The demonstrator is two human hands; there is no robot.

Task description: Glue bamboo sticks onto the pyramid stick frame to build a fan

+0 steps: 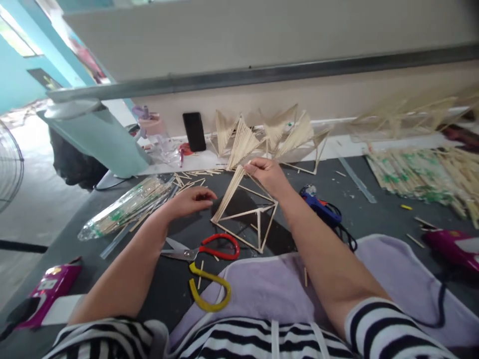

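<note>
A frame of thin wooden sticks stands on the dark table in front of me, one side filled with a slanting row of sticks laid close together. My right hand is closed on its upper corner, with thumb and fingers pinched together. To the left of the frame, my left hand hovers near loose sticks, fingers curved and a gap before the thumb, apparently with nothing in them. Scissors with one red and one yellow handle lie open below the frame, partly on a lilac cloth.
Several similar stick structures stand along the wall beside a black phone. Bagged sticks lie left; more bundles lie right. A blue glue gun with a cord rests beside my right forearm. Magenta devices sit at both sides.
</note>
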